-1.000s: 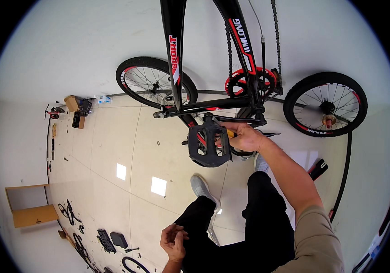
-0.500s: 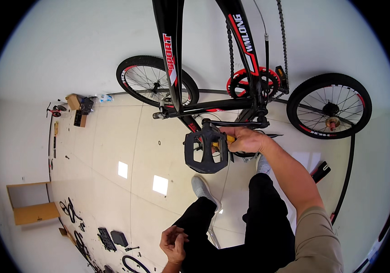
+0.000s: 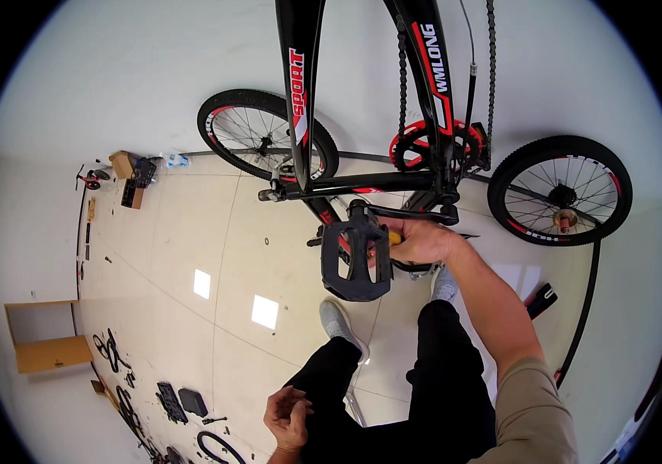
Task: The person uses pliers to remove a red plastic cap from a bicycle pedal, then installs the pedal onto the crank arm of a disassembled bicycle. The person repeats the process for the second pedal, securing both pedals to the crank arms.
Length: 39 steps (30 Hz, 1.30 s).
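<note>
A black bicycle frame [image 3: 445, 116] with red and white trim stands before me. On its near side a long crank arm [image 3: 404, 212] carries a black platform pedal [image 3: 356, 263]. Just behind the pedal, my right hand [image 3: 423, 241] is closed around a yellow-handled tool [image 3: 394, 237]; the pedal and fingers hide most of it, so its kind is unclear. Low in the view, my left hand [image 3: 288, 417] rests by my thigh with its fingers curled and nothing visible in them. Above the crank sit a red chainring [image 3: 406, 147] and a hanging chain [image 3: 491, 77].
Two loose wheels lean at the wall, one on the left [image 3: 219, 139] and one on the right [image 3: 617, 178]. Boxes [image 3: 131, 193] stand far left. A black tool case [image 3: 170, 402] and scattered parts lie at lower left, and a black part [image 3: 541, 300] lies at right.
The bicycle frame and pedal appear slightly farther right and lower, while the floor items shift a little left. My right hand keeps its grip behind the pedal; my left hand stays curled.
</note>
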Motion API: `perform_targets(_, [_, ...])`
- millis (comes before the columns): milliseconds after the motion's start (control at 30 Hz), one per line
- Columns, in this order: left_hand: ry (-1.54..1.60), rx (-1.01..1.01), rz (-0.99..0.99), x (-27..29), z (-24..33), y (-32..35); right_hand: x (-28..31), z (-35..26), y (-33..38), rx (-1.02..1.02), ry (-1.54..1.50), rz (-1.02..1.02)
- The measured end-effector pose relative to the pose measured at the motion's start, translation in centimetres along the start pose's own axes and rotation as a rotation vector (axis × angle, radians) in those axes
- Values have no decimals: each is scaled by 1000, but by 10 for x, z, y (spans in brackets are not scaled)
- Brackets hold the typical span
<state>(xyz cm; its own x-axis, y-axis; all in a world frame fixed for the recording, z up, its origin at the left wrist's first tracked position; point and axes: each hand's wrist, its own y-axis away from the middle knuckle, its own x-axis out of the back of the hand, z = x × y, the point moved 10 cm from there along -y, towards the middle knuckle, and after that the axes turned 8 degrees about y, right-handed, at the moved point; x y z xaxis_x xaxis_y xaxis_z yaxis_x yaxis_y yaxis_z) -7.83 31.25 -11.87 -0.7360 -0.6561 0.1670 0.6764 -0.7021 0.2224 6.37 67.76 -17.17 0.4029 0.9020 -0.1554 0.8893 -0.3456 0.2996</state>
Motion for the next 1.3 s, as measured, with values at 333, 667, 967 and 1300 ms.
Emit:
perform_targets(333, [-34, -1, 1, 0, -1, 0, 0, -8, 2, -12, 74, 1])
perform_targets(667, [-35, 7, -10, -6, 3, 0, -9, 8, -5, 35, 176, -65])
perform_targets(967, [36, -20, -18, -6, -1, 1, -8, 10, 4, -107, 407, -26])
perform_targets(1300, [92, -48, -25, -8, 2, 8, -14, 5, 19, -275, 630, -153])
